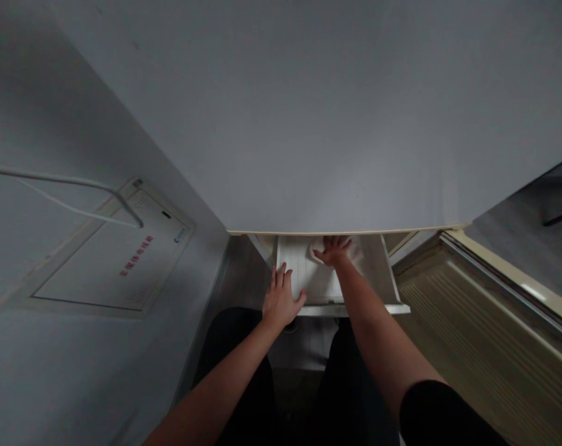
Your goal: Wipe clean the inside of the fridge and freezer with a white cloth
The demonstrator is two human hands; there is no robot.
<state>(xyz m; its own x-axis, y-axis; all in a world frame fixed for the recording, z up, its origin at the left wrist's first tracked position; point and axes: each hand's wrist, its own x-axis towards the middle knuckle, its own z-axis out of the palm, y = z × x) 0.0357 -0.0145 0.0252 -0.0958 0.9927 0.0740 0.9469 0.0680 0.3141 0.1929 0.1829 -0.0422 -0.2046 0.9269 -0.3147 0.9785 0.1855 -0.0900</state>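
A shallow white drawer [303,291] is pulled out from under a large pale surface, above my knees. Inside it, my right hand [335,251] lies flat with its fingers spread, pressing on a white cloth or tissue [355,248]. The hand covers much of that white piece, and its fingertips reach toward the overhanging edge. At the drawer's front left corner is my left hand [281,298], its fingers apart and the thumb pointing right. It rests on or just over the drawer's side and grips nothing.
The large pale panel [336,124] overhangs the drawer's back. An open door with a ribbed, yellowish inner side [476,334] stands at the right. On the left wall sits a flat box cover with red lettering [118,254], with a white cable [76,181] running across it.
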